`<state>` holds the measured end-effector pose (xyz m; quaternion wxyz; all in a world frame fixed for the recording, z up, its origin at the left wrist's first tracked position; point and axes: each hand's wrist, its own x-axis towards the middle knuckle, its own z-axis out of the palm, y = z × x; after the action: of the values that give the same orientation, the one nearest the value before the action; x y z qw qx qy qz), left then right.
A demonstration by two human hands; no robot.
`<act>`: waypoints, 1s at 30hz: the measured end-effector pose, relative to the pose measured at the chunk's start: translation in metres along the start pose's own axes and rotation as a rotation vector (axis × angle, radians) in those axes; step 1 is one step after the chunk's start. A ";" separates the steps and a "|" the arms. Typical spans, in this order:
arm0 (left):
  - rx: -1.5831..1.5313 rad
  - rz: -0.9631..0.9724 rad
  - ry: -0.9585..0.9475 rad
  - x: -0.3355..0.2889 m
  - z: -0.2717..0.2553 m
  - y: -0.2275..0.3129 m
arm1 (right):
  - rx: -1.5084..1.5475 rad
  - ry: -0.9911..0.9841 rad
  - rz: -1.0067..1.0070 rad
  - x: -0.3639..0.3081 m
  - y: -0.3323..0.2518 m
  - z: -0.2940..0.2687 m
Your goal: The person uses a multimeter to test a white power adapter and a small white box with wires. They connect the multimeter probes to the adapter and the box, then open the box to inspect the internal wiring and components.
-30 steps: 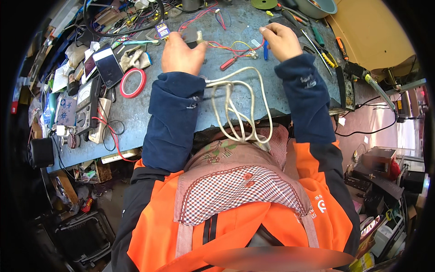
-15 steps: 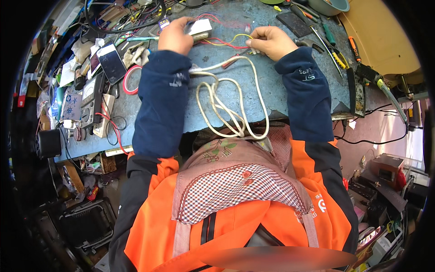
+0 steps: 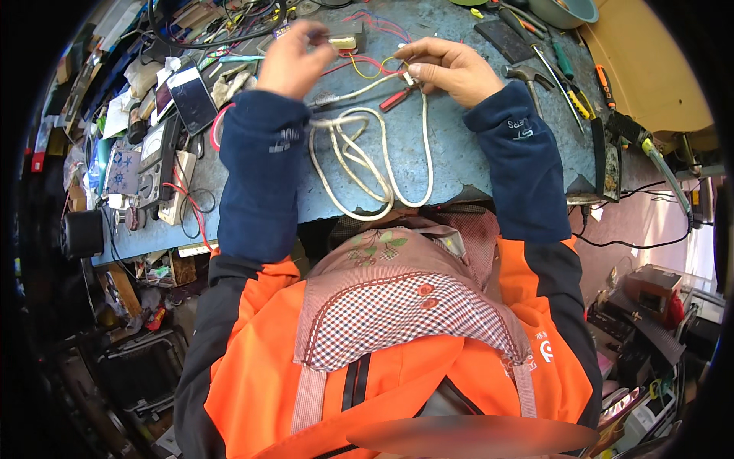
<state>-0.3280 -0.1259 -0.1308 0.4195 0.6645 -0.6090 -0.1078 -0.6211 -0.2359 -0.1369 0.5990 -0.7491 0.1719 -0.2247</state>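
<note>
My right hand (image 3: 453,70) pinches a bundle of thin wires by a small white connector (image 3: 409,78), where red and yellow wires (image 3: 367,70) come together. My left hand (image 3: 297,61) is lifted over the bench with its fingers curled but apart, and I see nothing in it. Just right of it lies a small box-shaped device (image 3: 348,38), from which the coloured wires run. A white cable (image 3: 382,164) lies in loose loops between my forearms, hanging slightly over the bench edge. Close below my right fingertips rests a red-handled tool (image 3: 395,100).
A hammer (image 3: 527,74), screwdrivers (image 3: 563,60) and a dark flat block (image 3: 503,40) lie at the right of the blue bench (image 3: 474,172). Phones (image 3: 193,96), a meter (image 3: 155,157) and red tape (image 3: 218,128) crowd the left. A soldering iron (image 3: 648,145) stands far right.
My left hand has let go of the box-shaped device and drawn back from it. My right hand has shifted slightly left with the wires. The white cable loops have moved left and up.
</note>
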 end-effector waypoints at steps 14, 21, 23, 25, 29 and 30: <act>-0.222 -0.142 -0.447 -0.079 -0.014 0.022 | 0.392 -0.150 0.254 0.021 -0.024 0.047; -1.006 -0.535 0.208 -0.080 -0.027 0.028 | 0.251 -0.047 0.337 0.039 -0.012 0.097; -1.008 -0.526 0.264 -0.086 -0.021 0.030 | 0.211 -0.025 0.346 0.032 -0.013 0.110; -0.930 -0.502 0.271 -0.087 -0.010 0.028 | 0.252 0.007 0.372 0.029 -0.007 0.117; -0.875 -0.517 0.213 -0.087 -0.008 0.035 | 0.327 0.057 0.367 0.028 -0.015 0.114; -0.876 -0.526 0.212 -0.087 -0.007 0.035 | 0.359 0.070 0.362 0.028 -0.015 0.113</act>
<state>-0.3689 -0.0411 -0.1341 0.6761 0.5645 -0.2738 -0.3863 -0.5362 -0.1546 -0.1394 0.7467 -0.5795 0.2809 -0.1665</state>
